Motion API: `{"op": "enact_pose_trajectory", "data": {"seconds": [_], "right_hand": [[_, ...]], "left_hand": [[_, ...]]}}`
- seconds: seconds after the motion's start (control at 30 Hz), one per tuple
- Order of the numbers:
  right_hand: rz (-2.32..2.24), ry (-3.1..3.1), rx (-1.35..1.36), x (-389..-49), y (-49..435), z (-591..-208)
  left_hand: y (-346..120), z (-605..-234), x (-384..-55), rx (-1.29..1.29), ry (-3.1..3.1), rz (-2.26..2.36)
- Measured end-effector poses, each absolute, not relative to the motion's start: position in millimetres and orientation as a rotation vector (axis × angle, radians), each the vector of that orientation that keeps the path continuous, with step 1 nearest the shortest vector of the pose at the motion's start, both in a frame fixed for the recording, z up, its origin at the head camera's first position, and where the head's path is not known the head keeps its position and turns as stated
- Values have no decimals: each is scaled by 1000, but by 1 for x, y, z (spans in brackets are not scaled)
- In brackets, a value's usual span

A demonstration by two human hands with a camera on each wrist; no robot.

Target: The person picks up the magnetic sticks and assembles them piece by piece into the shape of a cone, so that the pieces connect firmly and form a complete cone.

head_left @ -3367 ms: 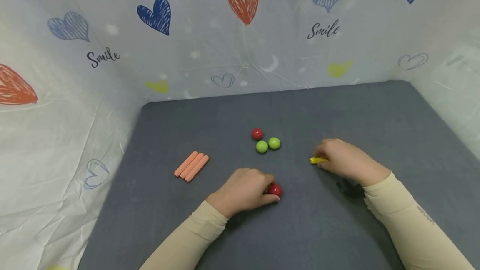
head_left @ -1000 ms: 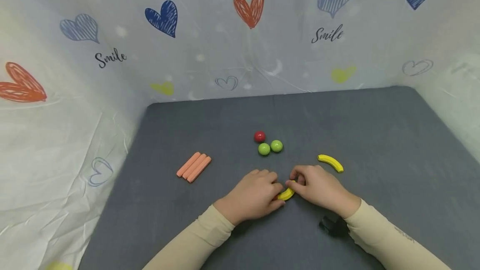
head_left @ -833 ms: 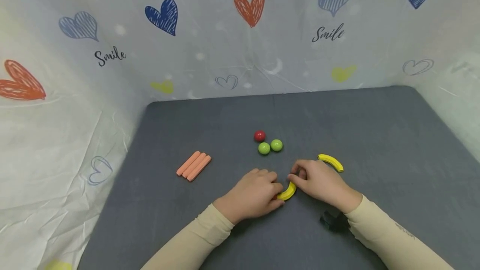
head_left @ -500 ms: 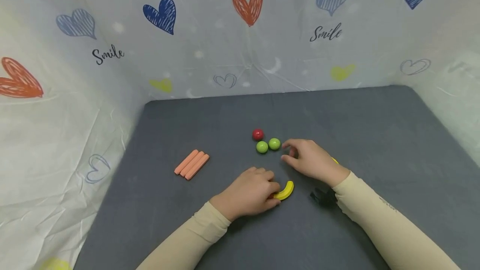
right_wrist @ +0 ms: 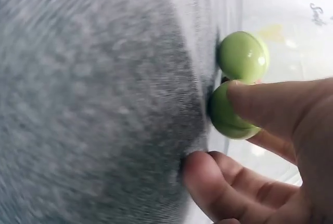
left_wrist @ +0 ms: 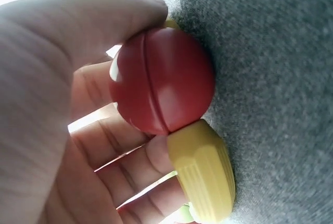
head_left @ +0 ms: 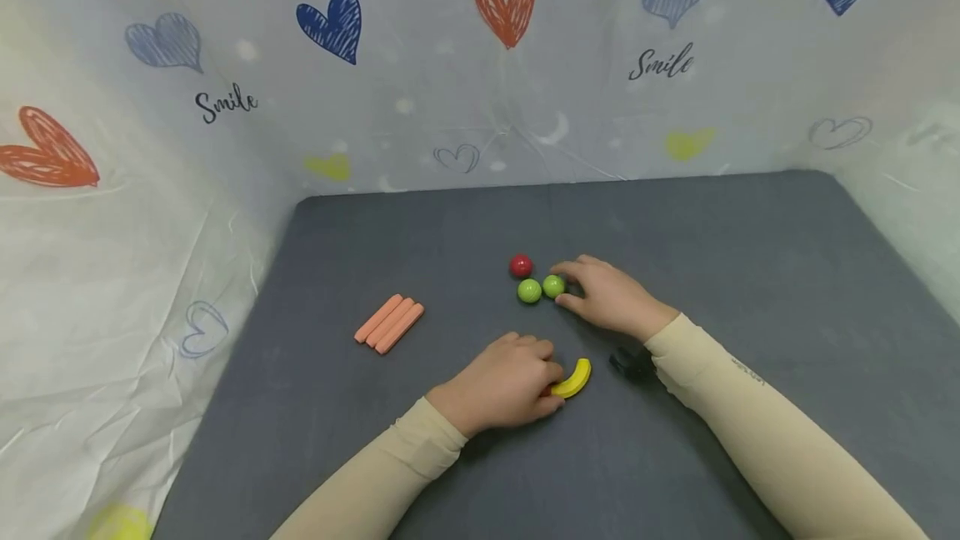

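Note:
Near the front of the table, my left hand point(head_left: 498, 383) grips a glossy red ball point(left_wrist: 164, 81) between thumb and fingers. A curved yellow building stick point(head_left: 576, 379) touches that ball and points away to the right. Behind the thumb, the left wrist view shows a second bit of yellow point(left_wrist: 171, 24), mostly hidden. Farther back, my right hand point(head_left: 611, 297) has thumb and index finger curled round a green ball point(head_left: 553, 287); how firmly they press is unclear. Next to it rest another green ball point(head_left: 529, 291) and a red ball point(head_left: 521, 266).
Three straight salmon-pink sticks point(head_left: 389, 324) lie side by side at the left of the dark grey table point(head_left: 420, 248). A black device point(head_left: 632, 363) sits under the right wrist. White cloth point(head_left: 405, 48) printed with hearts borders the table's back and sides.
My right hand has set the yellow stick against the red ball, let go and moved back to the green ball. Another curved yellow stick is now hidden by the right arm. The left hand stays put.

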State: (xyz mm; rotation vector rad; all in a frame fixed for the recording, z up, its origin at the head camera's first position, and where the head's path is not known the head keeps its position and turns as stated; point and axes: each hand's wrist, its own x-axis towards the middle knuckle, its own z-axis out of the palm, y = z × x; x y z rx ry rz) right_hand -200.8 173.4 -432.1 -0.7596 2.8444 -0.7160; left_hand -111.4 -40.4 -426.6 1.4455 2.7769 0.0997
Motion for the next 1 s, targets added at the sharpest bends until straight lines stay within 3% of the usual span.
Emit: {"op": "enact_pose_trajectory", "data": {"seconds": [0.73, 1.0], "right_hand": [[-897, 2755, -766, -135, 209, -435], [-891, 2666, -825, -129, 214, -433]], "left_hand": [[-44, -427, -115, 1380, 2732, 147], [-45, -426, -115, 1377, 2735, 182]]}}
